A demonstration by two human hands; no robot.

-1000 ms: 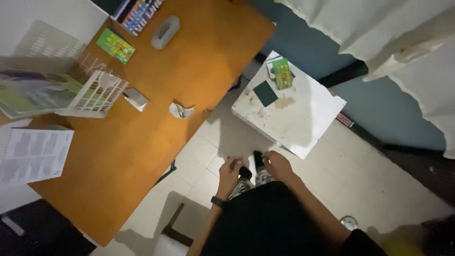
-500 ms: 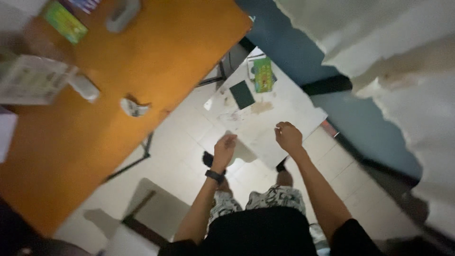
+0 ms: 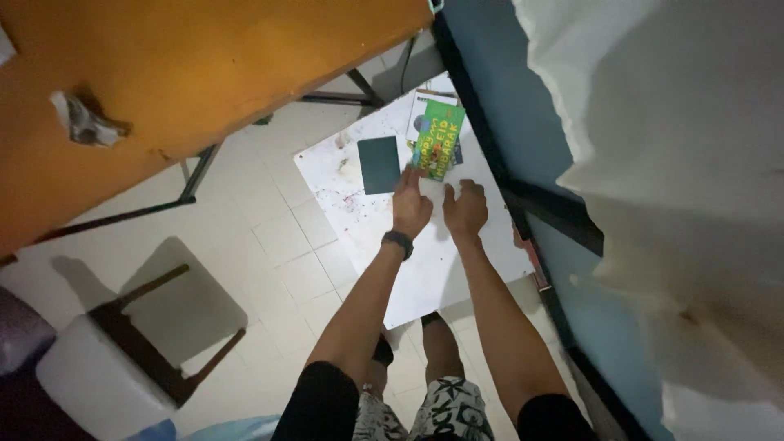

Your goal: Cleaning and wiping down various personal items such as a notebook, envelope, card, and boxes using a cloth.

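Note:
Both my arms stretch forward over a low white table (image 3: 441, 269) stained with small spots. My left hand (image 3: 411, 204), with a dark band on its wrist, has its fingers reaching between a dark green flat card (image 3: 379, 164) and a green booklet (image 3: 438, 140). Just right of it, my right hand (image 3: 465, 209) hovers over the white top, fingers loosely spread, below the green booklet. The booklet lies on other papers (image 3: 422, 106) at the table's far end. Neither hand holds anything.
An orange desk (image 3: 188, 73) with a crumpled paper (image 3: 83, 121) fills the upper left. A white stool with dark legs (image 3: 98, 359) stands at the lower left. A blue wall (image 3: 514, 98) and a pale curtain (image 3: 678, 163) close off the right.
I have stood up and stepped toward the white table. Both hands have moved from near my knees out over the table, up to the green booklet and the dark card.

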